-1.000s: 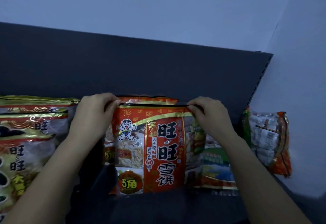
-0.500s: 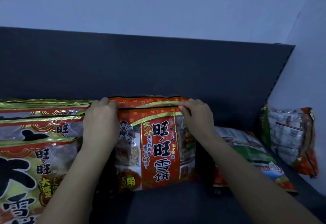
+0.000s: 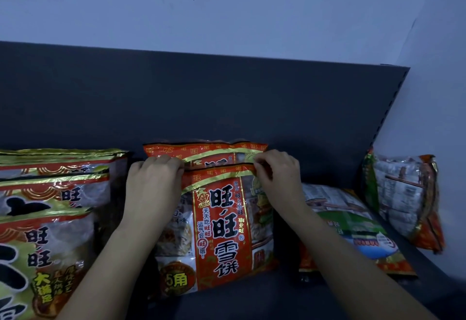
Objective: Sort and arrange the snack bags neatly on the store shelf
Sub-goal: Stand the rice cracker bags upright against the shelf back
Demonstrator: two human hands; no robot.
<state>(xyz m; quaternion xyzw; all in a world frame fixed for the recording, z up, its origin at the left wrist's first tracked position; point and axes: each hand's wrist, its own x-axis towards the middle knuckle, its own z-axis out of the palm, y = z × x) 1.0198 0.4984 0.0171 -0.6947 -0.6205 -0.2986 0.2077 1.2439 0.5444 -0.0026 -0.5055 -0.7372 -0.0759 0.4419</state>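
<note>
I have one view to work from, the wide-angle camera worn on the person's head. It faces forward and slightly down onto a dark shelf (image 3: 252,302). It sits close enough that both forearms (image 3: 100,256) run in from the near edge, and the left hand (image 3: 153,186) and right hand (image 3: 277,176) land mid-frame. The shelf's back panel (image 3: 227,97) crosses the middle, and pale wall (image 3: 201,4) fills the far upper third. The red snack bag (image 3: 222,231) faces me squarely at centre. The stacked bags (image 3: 50,219) at left are cut by the frame edge.
</note>
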